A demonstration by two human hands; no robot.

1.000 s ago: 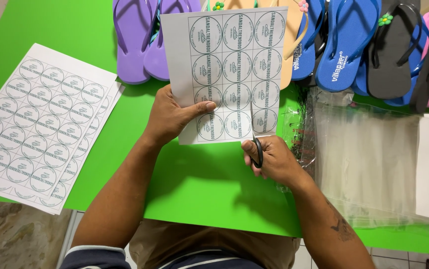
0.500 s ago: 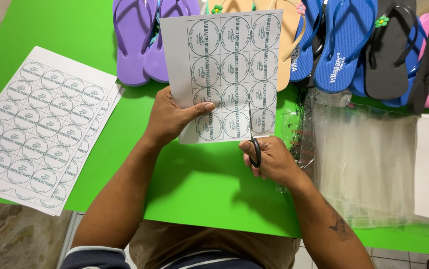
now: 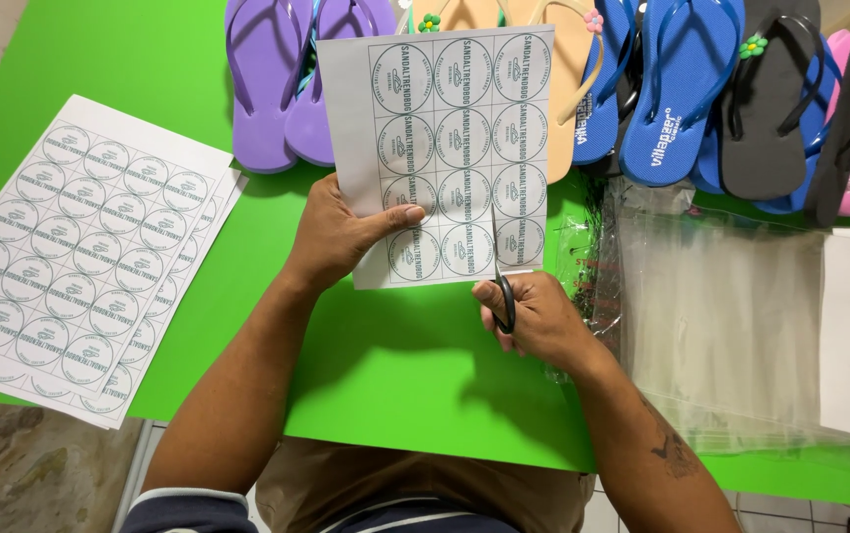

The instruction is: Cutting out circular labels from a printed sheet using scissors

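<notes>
Spare label sheets lie flat at left. Left hand pinches the held label sheet upright over the green table. Right hand, closed on scissors, is mid-cut between label columns. The cut should call for straight tracking up the gridline.

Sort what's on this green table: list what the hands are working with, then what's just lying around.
In use:
- label sheet, held by the left hand
- scissors, in the right hand, cutting up the sheet

Lying about:
- stack of label sheets
- flip-flops
- clear bags
- white cards
</notes>
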